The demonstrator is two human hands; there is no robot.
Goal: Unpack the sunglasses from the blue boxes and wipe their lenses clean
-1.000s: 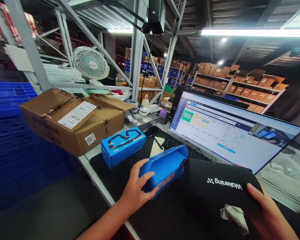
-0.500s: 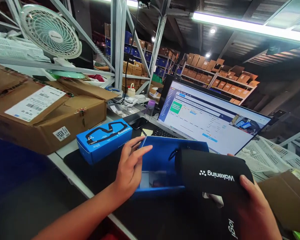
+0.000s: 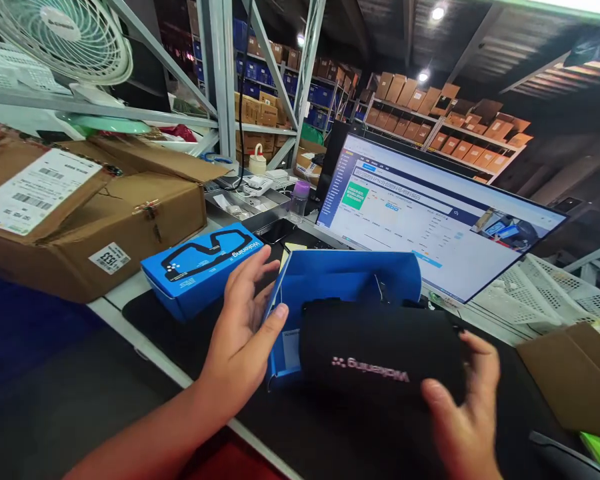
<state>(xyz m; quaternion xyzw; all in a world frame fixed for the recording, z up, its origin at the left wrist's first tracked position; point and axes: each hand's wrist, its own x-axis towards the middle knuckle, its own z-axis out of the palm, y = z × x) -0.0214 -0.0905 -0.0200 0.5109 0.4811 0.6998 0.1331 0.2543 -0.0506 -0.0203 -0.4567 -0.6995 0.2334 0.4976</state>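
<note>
The right hand (image 3: 463, 410) grips the end of the black pouch (image 3: 380, 357), which lies partly inside the open blue box (image 3: 347, 283) but is not yet seated. The left hand (image 3: 243, 333), fingers spread, steadies the box's left wall; a closed blue box (image 3: 203, 267) sits just left of the open one, in front of the monitor (image 3: 430, 213).
</note>
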